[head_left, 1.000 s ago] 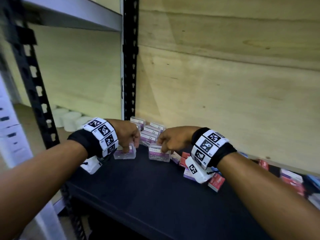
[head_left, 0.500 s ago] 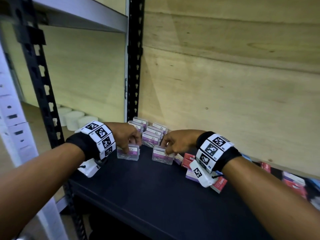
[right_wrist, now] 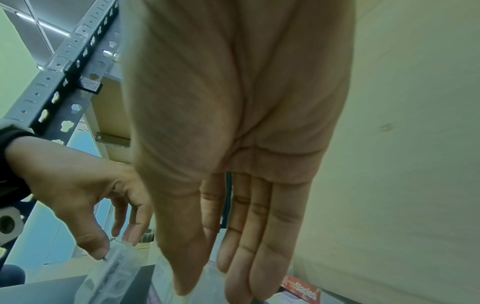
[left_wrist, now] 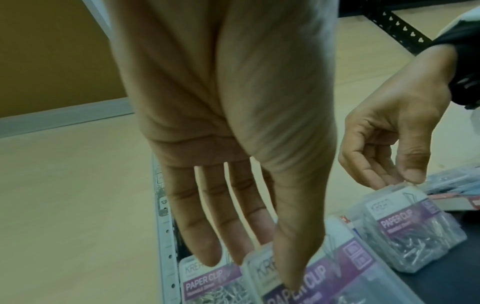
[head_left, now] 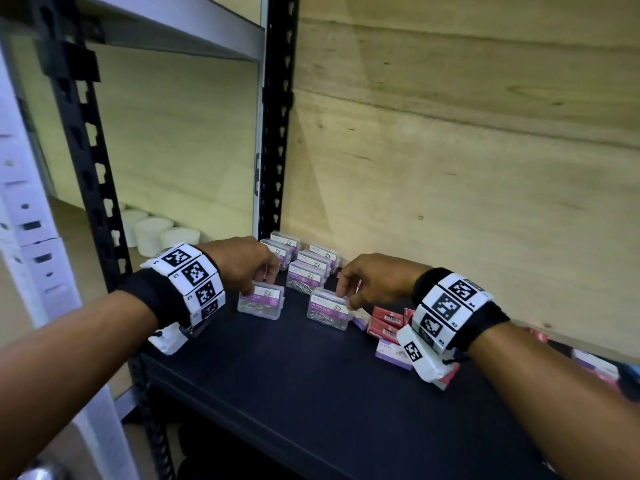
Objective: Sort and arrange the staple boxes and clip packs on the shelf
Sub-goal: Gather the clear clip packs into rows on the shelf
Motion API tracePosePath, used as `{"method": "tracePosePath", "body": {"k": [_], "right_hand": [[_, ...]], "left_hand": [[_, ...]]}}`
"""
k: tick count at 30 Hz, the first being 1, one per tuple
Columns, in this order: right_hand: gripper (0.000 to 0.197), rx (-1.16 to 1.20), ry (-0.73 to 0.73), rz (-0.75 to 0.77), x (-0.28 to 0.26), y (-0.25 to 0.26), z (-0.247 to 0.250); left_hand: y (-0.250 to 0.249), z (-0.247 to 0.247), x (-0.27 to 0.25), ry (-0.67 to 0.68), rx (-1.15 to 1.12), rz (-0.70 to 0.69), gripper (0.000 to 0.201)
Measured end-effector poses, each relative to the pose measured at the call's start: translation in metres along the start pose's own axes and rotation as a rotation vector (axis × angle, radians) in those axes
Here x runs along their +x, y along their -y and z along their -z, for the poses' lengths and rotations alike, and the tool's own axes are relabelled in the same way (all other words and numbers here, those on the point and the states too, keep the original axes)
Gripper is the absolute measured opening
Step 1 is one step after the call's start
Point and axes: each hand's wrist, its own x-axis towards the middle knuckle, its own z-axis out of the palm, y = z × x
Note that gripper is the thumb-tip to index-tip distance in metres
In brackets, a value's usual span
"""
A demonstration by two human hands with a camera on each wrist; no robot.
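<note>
Head view: left hand [head_left: 242,263] pinches the top of a clip pack [head_left: 260,302] on the dark shelf [head_left: 311,393]; right hand [head_left: 375,280] pinches a second pack [head_left: 328,308] just right of it; more packs [head_left: 308,268] stand in rows behind these two, against the plywood wall [head_left: 467,185]; red staple boxes [head_left: 386,322] lie right of the second pack, under the right wrist. Left wrist view: thumb [left_wrist: 296,253] and fingers [left_wrist: 197,232] reach down and close on a pack [left_wrist: 319,281]; the right hand's fingertips grasp the neighbouring pack [left_wrist: 413,230]. Right wrist view: fingers [right_wrist: 257,242] hang straight down, their contact hidden; a staples box [right_wrist: 303,292] lies below; the left hand nips its pack's edge [right_wrist: 114,267].
</note>
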Motion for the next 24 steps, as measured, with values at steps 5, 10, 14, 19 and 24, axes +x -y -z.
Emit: {"method": "tracePosePath", "body": {"k": [5,10,14,19,24], "right_hand": [[0.022,0.025,0.003,0.026,0.010,0.003,-0.001],[0.020,0.050,0.000,0.057,0.021,0.009,-0.003],[0.022,0.010,0.000,0.088,0.031,0.018,-0.003],[0.024,-0.009,-0.009,0.104,0.044,0.027,-0.004],[0.022,0.001,-0.015,0.118,0.051,0.032,-0.006]], "left_hand": [[0.008,0.001,0.004,-0.014,0.030,-0.007,0.029],[0.019,0.003,0.008,-0.035,0.090,0.027,0.029],[0.027,0.001,0.013,-0.065,0.092,0.059,0.031],[0.031,0.000,0.020,-0.084,0.078,0.068,0.032],[0.036,0.000,0.023,-0.088,0.077,0.068,0.030]]}}
